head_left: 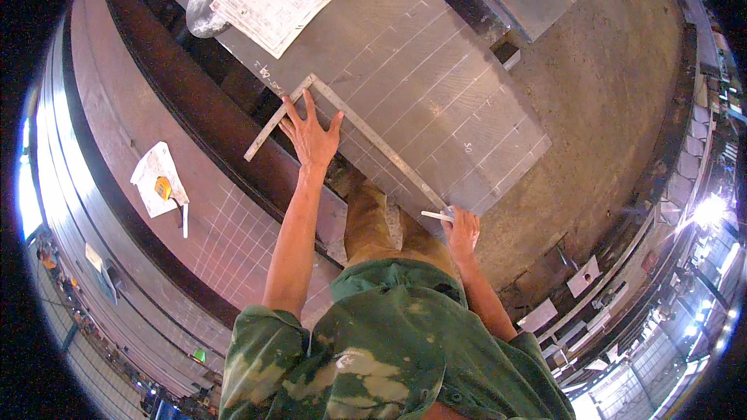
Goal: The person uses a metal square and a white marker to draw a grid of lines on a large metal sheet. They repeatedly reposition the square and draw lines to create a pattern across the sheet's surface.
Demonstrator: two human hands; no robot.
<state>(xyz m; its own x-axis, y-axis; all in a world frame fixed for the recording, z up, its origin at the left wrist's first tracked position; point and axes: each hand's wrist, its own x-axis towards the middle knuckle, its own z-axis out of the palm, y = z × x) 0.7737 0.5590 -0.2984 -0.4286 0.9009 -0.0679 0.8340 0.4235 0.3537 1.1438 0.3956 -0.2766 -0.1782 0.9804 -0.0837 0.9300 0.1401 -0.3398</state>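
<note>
My left hand (pixel 311 136) lies with fingers spread across the corner region of a carpenter's square (pixel 381 145), pressing it onto a grey steel plate (pixel 443 113). The square's short leg points toward the lower left, and its long leg slants down to the right. Near that long leg's far end, my right hand (pixel 463 232) is closed around a white chalk stick (pixel 436 216). The stick points left, close to the square's tip. White ruled lines form a grid over the plate, with a few handwritten marks.
A stack of printed drawings (pixel 276 0) rests at the plate's far left, over a round silvery thing (pixel 206 4). On the reddish steel beam at left lie a sheet of paper (pixel 152 167), a yellow tape measure (pixel 163 187) and a white stick (pixel 185 220). Dark gaps separate the steel pieces.
</note>
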